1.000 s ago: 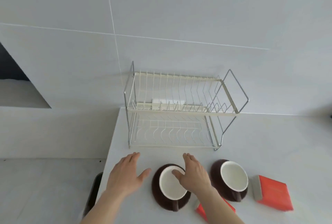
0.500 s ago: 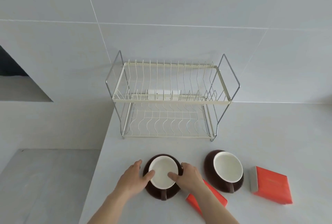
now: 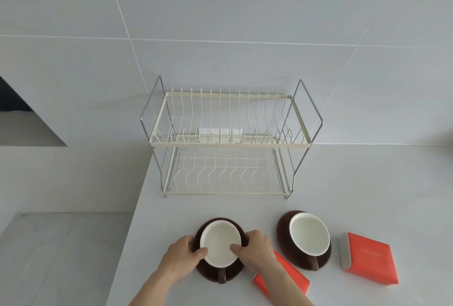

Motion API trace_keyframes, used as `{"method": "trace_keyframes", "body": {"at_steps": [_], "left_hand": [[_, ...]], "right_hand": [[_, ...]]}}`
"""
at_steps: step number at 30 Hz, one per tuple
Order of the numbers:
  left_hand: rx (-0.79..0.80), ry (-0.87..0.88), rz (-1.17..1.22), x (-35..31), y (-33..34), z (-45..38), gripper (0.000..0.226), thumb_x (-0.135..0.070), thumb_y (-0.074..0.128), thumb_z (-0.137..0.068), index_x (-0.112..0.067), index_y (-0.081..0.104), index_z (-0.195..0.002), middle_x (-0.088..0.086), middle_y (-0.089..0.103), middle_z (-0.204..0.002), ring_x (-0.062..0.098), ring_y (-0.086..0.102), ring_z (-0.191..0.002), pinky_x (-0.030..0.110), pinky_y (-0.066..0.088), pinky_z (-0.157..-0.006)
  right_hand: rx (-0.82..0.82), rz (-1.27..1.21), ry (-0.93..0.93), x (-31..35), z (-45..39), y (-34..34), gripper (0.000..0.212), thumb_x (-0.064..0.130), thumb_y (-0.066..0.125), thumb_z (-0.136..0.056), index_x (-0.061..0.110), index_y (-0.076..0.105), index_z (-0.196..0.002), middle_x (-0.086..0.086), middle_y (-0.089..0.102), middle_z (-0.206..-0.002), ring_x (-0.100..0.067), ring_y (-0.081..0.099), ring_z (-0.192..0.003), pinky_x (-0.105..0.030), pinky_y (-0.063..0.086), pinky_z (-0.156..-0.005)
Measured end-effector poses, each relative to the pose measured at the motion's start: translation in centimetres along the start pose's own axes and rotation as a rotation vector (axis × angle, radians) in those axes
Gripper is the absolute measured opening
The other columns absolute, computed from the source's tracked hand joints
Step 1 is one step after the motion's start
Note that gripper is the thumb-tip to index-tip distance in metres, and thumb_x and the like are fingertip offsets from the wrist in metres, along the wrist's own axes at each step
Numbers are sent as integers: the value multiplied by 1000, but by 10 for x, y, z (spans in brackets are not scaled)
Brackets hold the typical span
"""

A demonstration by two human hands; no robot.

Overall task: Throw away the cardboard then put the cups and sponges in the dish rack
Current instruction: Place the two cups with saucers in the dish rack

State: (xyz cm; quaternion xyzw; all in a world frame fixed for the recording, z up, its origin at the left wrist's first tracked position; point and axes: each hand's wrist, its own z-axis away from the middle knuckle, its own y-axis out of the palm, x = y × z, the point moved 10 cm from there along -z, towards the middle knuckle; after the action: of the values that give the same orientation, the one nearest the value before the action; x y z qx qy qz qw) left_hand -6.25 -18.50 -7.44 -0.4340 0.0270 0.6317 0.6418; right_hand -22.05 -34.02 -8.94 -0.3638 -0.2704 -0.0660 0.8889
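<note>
Pale grey surface [image 3: 367, 183], left edge dropping to grey floor [image 3: 61, 256]. Wall of large pale tiles [image 3: 220, 11] behind; dark recess [image 3: 9, 99] far left. Two-tier wire dish rack [image 3: 228, 143] at far side against wall, both tiers bare. Left hand [image 3: 181, 256] and right hand [image 3: 255, 249] clasp near brown cup [image 3: 220, 246], white inside, thumbs on rim. Second cup [image 3: 306, 239] just right, untouched. Orange sponge [image 3: 367, 264] near right; another orange sponge [image 3: 289, 278] partly under right wrist.

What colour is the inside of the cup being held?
White inside, brown outside; clearest in the head view.
</note>
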Motion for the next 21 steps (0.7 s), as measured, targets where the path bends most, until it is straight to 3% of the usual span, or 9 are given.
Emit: {"method": "trace_keyframes", "body": {"at_steps": [2,5,9,16,21], "left_hand": [[10,1,18,2,-1,-1,33,-49,62,-69,-28,66,-93,-11,70,-96,6,64,-93,34,53,-87],[-3,20,44,-8,-9,1,40,-51,63,-65,-27,68,-96,-12,71,-98,5,64,-95,32,52,-87],[-49,51,90,-28,-28,6,33,-47,70,-70,-29,70,-98,-13,71,-96,3,64,-94,31,52,-87],[-100,118,167,-66,-68,1,32,-45,74,-71,-32,70,-100,-15,71,-100,4,65,-96,31,52,-90],[-129,148,183,-87,-97,-10,31,-50,71,-65,-29,75,-88,-12,75,-92,5,68,-91,36,55,-90]], "right_hand": [[-18,28,-11,2,1,-3,39,47,66,-67,16,68,-90,0,69,-84,-17,65,-75,-27,50,-59],[-52,50,-24,9,2,-13,36,46,65,-64,17,67,-85,1,68,-81,-17,63,-72,-26,48,-57],[-86,26,-48,25,0,-35,28,40,66,-65,14,65,-76,2,64,-71,-14,58,-63,-23,39,-48],[-133,-67,-95,68,-6,-75,29,35,66,-62,8,65,-69,2,57,-61,-16,51,-55,-24,41,-49],[-176,-136,-129,101,-12,-99,22,31,70,-62,11,62,-61,1,55,-61,-17,51,-56,-24,40,-48]]}}
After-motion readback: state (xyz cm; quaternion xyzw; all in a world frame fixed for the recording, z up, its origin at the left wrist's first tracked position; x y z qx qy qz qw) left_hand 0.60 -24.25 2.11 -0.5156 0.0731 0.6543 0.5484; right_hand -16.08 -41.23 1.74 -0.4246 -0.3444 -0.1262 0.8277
